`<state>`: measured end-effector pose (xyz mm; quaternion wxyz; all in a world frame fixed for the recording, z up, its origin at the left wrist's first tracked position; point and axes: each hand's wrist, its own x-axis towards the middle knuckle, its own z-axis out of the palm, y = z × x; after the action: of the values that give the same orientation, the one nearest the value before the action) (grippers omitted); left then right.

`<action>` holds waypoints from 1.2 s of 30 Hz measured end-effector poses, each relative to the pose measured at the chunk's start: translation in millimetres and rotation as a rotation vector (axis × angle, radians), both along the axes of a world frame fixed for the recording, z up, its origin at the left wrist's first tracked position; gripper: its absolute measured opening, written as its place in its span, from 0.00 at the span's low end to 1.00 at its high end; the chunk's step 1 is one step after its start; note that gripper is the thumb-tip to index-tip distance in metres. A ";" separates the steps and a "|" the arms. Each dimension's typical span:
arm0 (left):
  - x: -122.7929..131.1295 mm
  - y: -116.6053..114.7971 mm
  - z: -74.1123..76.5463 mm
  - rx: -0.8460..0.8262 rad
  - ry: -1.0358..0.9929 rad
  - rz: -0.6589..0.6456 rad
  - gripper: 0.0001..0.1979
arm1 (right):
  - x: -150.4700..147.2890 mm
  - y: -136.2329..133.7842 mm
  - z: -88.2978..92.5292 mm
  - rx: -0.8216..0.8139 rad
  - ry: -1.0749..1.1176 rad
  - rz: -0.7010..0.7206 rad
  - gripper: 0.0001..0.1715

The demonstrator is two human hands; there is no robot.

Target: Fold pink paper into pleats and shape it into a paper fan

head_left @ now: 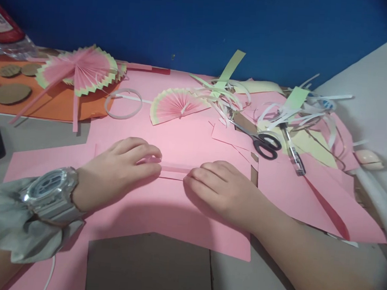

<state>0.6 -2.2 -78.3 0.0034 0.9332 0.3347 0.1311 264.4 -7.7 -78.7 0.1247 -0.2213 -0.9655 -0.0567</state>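
A narrow folded pink paper strip [175, 172] lies across the large pink paper sheet [162, 209]. My left hand [128, 160] grips the strip's left end, its thumb and fingers closed around it; the wrist bears a clear watch and a grey scrunchie. My right hand [220, 182] pinches the right end with its fingertips, which partly hide the paper. Just beyond the strip rests a pleated pink paper fan [174, 106] with a yellow-green rim.
Scissors [266, 145] and a pen [293, 152] lie to the right among paper scraps [228, 94]. At the far left are finished fans [94, 69], a clear ring [123, 104], cardboard discs [11, 93] and a bottle [9, 28]. A blue wall [188, 25] stands behind.
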 end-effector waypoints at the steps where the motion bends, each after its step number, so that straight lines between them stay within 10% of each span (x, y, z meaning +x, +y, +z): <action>1: -0.3 0.8 1.0 -0.043 0.000 0.001 0.07 | 0.0 0.4 0.1 -0.016 0.001 -0.019 0.10; 36: 9.9 -9.9 20.5 -0.531 0.010 0.081 0.16 | -6.6 2.4 0.1 -0.242 0.182 -0.199 0.19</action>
<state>10.6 -12.1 -57.8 0.2410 0.8862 0.3942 0.0340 257.8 -5.3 -78.6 0.1776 -0.3333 -0.9234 0.0683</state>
